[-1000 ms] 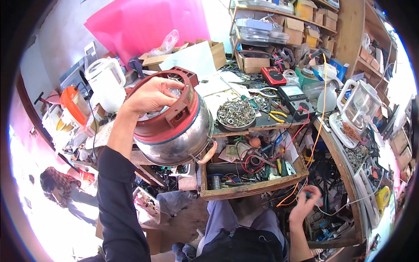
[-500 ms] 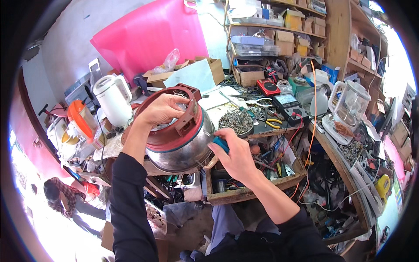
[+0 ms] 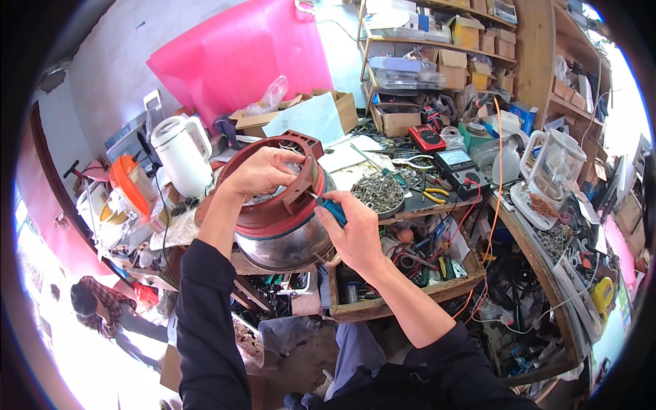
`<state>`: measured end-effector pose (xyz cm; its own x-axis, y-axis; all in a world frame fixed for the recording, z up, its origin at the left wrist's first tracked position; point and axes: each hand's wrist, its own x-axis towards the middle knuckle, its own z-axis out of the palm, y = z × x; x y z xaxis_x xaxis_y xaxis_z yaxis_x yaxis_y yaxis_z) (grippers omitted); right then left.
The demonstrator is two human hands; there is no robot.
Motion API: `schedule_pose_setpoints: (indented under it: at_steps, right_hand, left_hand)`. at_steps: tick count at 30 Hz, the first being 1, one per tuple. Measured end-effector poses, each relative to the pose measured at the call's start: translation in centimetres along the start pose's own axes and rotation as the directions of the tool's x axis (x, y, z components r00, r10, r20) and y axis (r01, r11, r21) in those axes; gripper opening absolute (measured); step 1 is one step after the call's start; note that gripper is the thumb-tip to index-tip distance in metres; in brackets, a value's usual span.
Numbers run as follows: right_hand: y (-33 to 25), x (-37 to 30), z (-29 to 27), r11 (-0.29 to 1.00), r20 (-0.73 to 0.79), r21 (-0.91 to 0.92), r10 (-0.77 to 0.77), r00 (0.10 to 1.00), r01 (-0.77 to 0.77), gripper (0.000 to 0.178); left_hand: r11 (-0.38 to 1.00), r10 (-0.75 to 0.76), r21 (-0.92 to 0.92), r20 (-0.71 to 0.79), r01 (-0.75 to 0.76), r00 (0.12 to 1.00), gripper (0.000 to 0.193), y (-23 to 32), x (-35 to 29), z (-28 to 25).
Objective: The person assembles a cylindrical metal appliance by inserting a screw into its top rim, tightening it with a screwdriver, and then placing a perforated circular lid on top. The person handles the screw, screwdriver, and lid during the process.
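Note:
A round metal pot with a red-brown plastic ring on top sits tilted in front of me at the bench edge. My left hand grips the ring from above, its fingers curled over the rim and partly hidden inside. Closed around the teal handle of a screwdriver is my right hand, just right of the pot. The screwdriver's thin shaft points up and left at a slotted block on the ring; I cannot tell whether its tip touches.
An open wooden drawer of tools and wires juts out below the right hand. Behind it are a tray of screws, yellow-handled pliers and an analog meter. A white jug stands left. An orange cable hangs at right.
My right hand has brought the screwdriver up and left, from the pot's metal side to the block on the ring. The left hand keeps its hold. The view has shifted slightly.

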<state>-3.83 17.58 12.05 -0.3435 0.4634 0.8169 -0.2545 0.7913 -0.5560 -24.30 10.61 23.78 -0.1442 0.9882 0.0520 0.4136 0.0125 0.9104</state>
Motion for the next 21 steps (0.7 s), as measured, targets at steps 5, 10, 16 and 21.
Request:
schedule_pose_setpoints:
  at_steps: [5, 10, 16, 21]
  right_hand:
    - [0.5, 0.2, 0.2, 0.988, -0.029, -0.060, -0.143, 0.989, 0.141, 0.025]
    - [-0.2, 1.1, -0.7, 0.960, 0.053, -0.207, -0.181, 0.982, 0.188, 0.026]
    - [-0.5, 1.4, -0.9, 0.976, 0.073, -0.176, -0.114, 0.991, 0.125, 0.025]
    - [-0.3, 1.4, -0.9, 0.978, 0.072, -0.181, -0.095, 0.993, 0.107, 0.027]
  left_hand:
    - [1.000, -0.003, 0.021, -0.001, 0.003, 1.000, 0.057, -0.5, 0.1, -0.3]
    - [1.000, 0.005, -0.015, 0.001, -0.005, 1.000, 0.058, -0.2, 0.2, 0.1]
    - [0.999, -0.027, 0.032, -0.076, 0.029, 0.997, 0.050, -0.9, 0.1, -0.9]
    - [1.000, -0.022, 0.010, -0.116, 0.023, 0.993, 0.030, -0.8, -0.1, -1.1]
